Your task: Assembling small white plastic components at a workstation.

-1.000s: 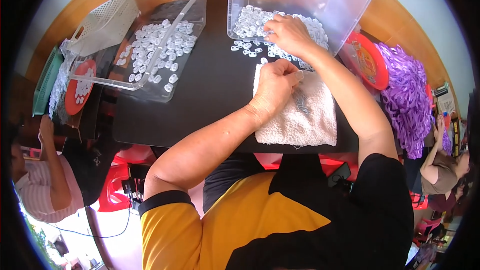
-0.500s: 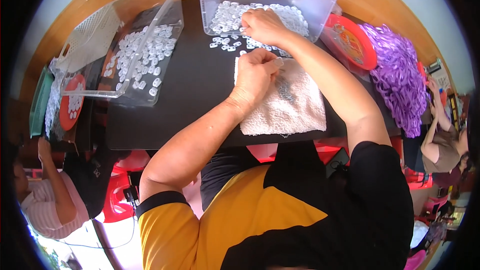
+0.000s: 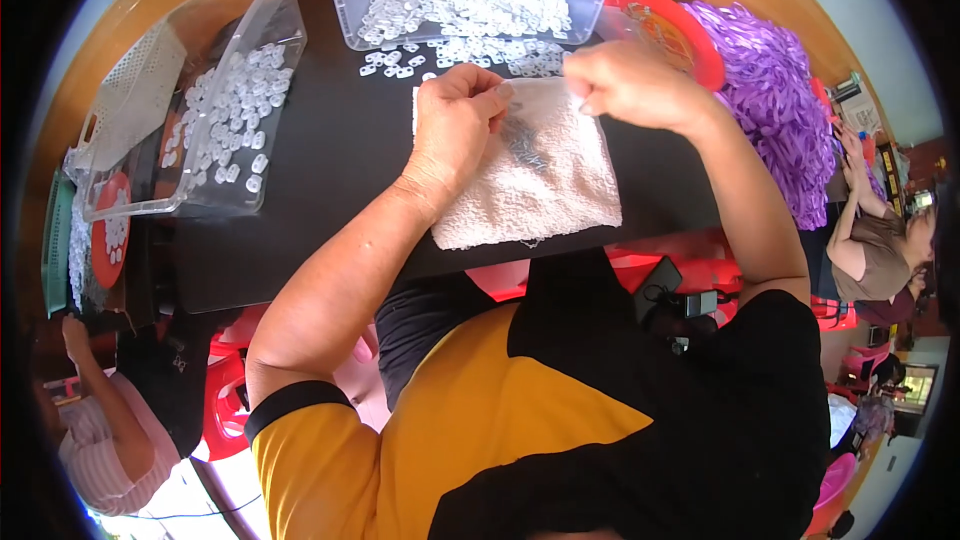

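Observation:
My left hand [image 3: 455, 125] rests over the upper left part of a pale folded towel [image 3: 520, 215], thumb and forefinger pinched together. Whatever they hold is too small to make out. A little pile of thin dark metal pieces [image 3: 528, 152] lies on the towel beside these fingers. My right hand [image 3: 635, 88] is above the towel's upper right corner, fingers curled and blurred by motion; its grip is hidden. Beyond the hands stands a clear plastic box [image 3: 345, 15] with many small white plastic pieces [image 3: 470, 5]. Similar loose pieces [image 3: 495, 52] lie before it on the dark table [image 3: 330, 120].
At left, a tilted clear bin [image 3: 270, 25] holds more white pieces, near a white basket [image 3: 135, 90] and an orange-red dish [image 3: 108, 240]. A red bowl [image 3: 708, 50] and heaped purple ribbons [image 3: 770, 110] sit at right. Co-workers [image 3: 120, 430] [image 3: 870, 240] sit on both sides.
My right hand has left the white pieces by the box and moved right and toward me. The left hand keeps its pinch over the towel. The whole view has shifted slightly.

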{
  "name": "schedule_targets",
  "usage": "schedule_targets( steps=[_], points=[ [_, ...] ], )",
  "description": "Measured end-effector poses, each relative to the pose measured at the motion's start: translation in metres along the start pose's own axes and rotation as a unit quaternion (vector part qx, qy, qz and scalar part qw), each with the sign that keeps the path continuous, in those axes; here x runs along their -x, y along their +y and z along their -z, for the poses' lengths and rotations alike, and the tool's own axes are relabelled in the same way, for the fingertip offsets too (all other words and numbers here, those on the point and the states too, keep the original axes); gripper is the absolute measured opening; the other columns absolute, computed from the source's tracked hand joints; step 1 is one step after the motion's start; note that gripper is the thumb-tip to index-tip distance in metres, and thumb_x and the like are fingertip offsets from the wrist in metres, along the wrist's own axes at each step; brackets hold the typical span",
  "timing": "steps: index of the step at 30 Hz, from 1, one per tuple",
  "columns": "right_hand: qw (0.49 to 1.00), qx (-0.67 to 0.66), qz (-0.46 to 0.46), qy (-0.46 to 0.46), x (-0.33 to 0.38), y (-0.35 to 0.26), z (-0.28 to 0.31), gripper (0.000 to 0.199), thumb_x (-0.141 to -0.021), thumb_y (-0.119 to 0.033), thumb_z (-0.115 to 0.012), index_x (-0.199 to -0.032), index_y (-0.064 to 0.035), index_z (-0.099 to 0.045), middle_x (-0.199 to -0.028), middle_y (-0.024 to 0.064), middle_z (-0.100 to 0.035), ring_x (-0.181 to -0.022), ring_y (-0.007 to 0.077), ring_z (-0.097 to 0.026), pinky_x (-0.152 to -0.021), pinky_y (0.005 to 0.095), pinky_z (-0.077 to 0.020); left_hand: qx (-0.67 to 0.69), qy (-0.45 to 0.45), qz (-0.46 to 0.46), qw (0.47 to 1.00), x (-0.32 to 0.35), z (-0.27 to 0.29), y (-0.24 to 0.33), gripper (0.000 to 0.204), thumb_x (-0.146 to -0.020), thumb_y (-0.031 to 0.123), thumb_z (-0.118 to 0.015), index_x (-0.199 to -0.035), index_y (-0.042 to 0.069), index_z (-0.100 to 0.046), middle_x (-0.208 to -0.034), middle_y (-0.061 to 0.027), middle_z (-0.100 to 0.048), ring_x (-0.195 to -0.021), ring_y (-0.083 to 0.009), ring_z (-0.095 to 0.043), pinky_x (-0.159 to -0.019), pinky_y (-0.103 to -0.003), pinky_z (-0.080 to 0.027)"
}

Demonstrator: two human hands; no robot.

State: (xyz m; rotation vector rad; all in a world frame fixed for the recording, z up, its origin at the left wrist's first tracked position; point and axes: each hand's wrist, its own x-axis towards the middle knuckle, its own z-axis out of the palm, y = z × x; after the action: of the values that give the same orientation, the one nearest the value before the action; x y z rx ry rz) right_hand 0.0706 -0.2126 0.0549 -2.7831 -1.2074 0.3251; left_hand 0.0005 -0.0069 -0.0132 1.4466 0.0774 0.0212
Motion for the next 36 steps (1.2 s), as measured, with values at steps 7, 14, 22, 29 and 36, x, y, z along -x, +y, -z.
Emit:
schedule_targets(
  steps=[7,14,22,29,36],
  points=[
    [0.961,0.092,0.089,0.246,0.004,-0.003,-0.037,0.011,-0.081,-0.010,-0.063,-0.091,-0.0064,-0.059,-0.090,0.0078,-0.060,-0.094,0.0276,-0.058,-0.079,0.0406,-0.0399,-0.034,-0.005,-0.001,0.999,0.003,0.000,0.003,0.011,-0.087,0.008,-0.064,-0.084,-0.002,-0.064,-0.066,-0.0012,-0.059,-0.057,-0.0066,-0.049,-0.053,-0.023,-0.040],
    [0.947,0.105,0.032,0.302,0.016,0.011,-0.040,0.006,-0.082,-0.011,-0.065,-0.083,-0.0076,-0.060,-0.083,0.0049,-0.060,-0.086,0.0267,-0.060,-0.075,0.0410,-0.0411,-0.081,-0.021,-0.008,0.996,0.001,0.001,0.001,0.011,-0.091,0.012,-0.063,-0.087,0.001,-0.063,-0.068,0.0012,-0.057,-0.055,-0.0046,-0.046,-0.049,-0.020,-0.037],
    [0.947,0.182,-0.063,0.259,-0.006,-0.017,-0.061,0.013,-0.084,-0.018,-0.063,-0.080,-0.0052,-0.065,-0.087,0.0094,-0.062,-0.092,0.0276,-0.059,-0.081,0.0423,-0.0409,-0.059,-0.020,-0.005,0.998,0.003,0.001,0.002,0.011,-0.089,0.012,-0.064,-0.085,0.002,-0.063,-0.067,0.0013,-0.056,-0.055,-0.0047,-0.045,-0.049,-0.021,-0.037],
    [0.965,0.127,-0.064,0.221,-0.013,-0.032,-0.051,0.014,-0.080,-0.009,-0.063,-0.091,-0.0016,-0.067,-0.099,0.0132,-0.065,-0.102,0.0290,-0.059,-0.088,0.0435,-0.0401,-0.039,-0.023,-0.001,0.999,0.003,0.003,0.002,0.011,-0.088,0.011,-0.065,-0.085,0.001,-0.063,-0.067,0.0007,-0.056,-0.055,-0.0055,-0.046,-0.048,-0.021,-0.037],
    [0.957,0.117,-0.018,0.265,-0.010,-0.033,-0.060,0.016,-0.079,-0.011,-0.064,-0.093,-0.0017,-0.065,-0.097,0.0120,-0.065,-0.100,0.0284,-0.059,-0.085,0.0422,-0.0401,-0.034,-0.023,-0.002,0.999,0.002,0.003,0.004,0.010,-0.088,0.011,-0.065,-0.086,0.001,-0.063,-0.068,0.0000,-0.057,-0.056,-0.0062,-0.048,-0.048,-0.022,-0.037]
  ],
)
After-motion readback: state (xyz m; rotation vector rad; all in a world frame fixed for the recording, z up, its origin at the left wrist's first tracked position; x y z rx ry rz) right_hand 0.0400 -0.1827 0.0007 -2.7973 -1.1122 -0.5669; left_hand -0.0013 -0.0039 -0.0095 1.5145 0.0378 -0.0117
